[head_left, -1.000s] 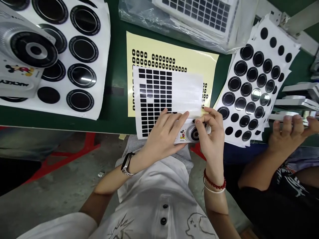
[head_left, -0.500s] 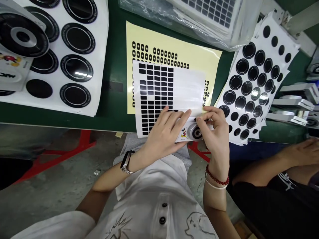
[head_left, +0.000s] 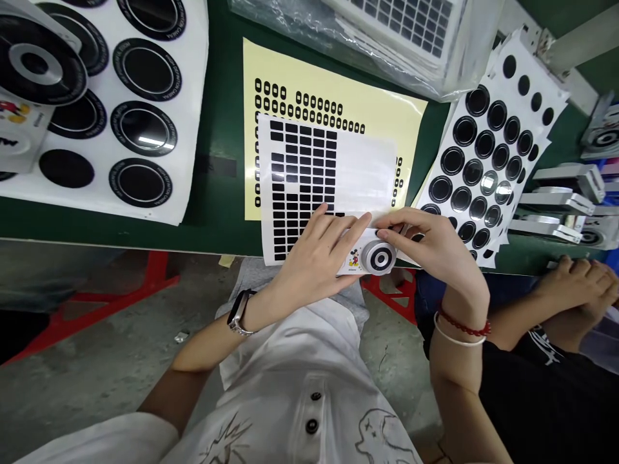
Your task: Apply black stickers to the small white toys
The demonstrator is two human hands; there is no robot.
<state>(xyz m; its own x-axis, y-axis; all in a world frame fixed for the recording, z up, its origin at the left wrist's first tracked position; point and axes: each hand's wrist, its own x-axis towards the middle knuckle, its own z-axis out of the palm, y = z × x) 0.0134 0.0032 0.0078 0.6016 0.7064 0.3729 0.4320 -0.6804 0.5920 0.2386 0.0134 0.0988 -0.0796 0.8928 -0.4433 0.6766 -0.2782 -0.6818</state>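
Observation:
A small white camera (head_left: 380, 257) with a round lens and a cartoon mouse print lies at the table's front edge. My left hand (head_left: 322, 251) is closed around its left end, fingers over the top. My right hand (head_left: 425, 241) pinches at the camera's upper right corner, thumb and forefinger nearly together; whether something thin is between them is hidden. Beneath my left fingers lies a white sheet (head_left: 365, 171) with rows of black rectangular stickers, on top of a yellow sheet (head_left: 387, 103) of small black stickers.
Sheets of round black lens stickers lie left (head_left: 191, 129) and right (head_left: 435, 167). A plastic bag (head_left: 300, 32) holds more sheets at the back. Another camera (head_left: 24, 138) is at far left; several stand at right (head_left: 556, 201). A person's hands (head_left: 575, 293) rest at far right.
My right wrist and forearm have swung outward to the right, with the fingertips still at the camera's upper corner. The camera's lens is less covered. My left hand has hardly moved.

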